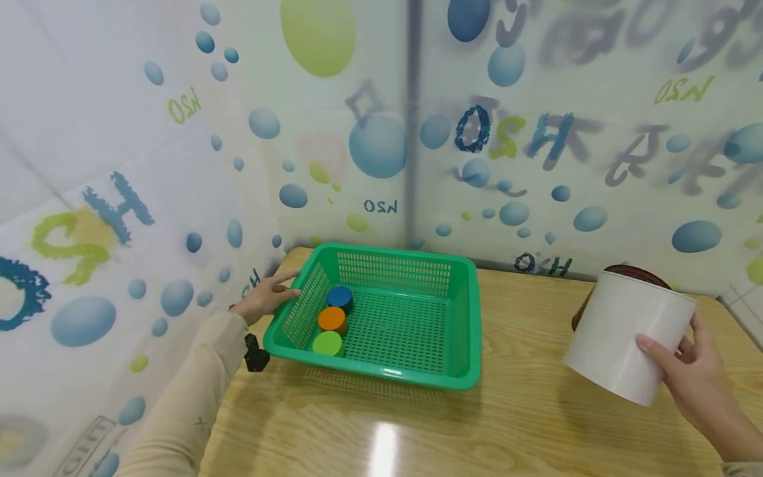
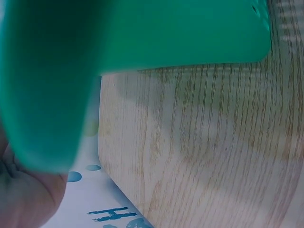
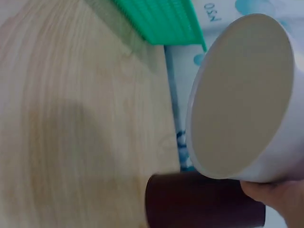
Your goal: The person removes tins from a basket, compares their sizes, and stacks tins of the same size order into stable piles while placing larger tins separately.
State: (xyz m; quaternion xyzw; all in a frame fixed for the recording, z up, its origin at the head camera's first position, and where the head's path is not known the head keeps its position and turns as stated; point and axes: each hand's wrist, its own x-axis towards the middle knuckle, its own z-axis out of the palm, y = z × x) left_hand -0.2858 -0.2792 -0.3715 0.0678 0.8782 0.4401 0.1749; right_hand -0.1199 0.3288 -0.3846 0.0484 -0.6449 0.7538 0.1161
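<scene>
My right hand (image 1: 694, 371) grips a white cylindrical container (image 1: 620, 338) above the right part of the table, thumb on its near side. The container is tilted; its round beige end (image 3: 244, 95) shows in the right wrist view. Behind it stands a dark brown cylinder (image 3: 204, 199), mostly hidden in the head view. At the left, my left hand (image 1: 266, 298) touches the rim of a green plastic basket (image 1: 381, 372), index finger and thumb extended. Inside the basket, blue (image 1: 340, 299), orange (image 1: 332, 320) and green (image 1: 328, 344) round pieces line its left side.
The basket sits on a wood-grain table (image 1: 334, 430), close to the back edge. A patterned covering (image 1: 381, 146) with bubbles and letters rises behind and on the left. A small black object (image 1: 256, 354) is by the left wrist.
</scene>
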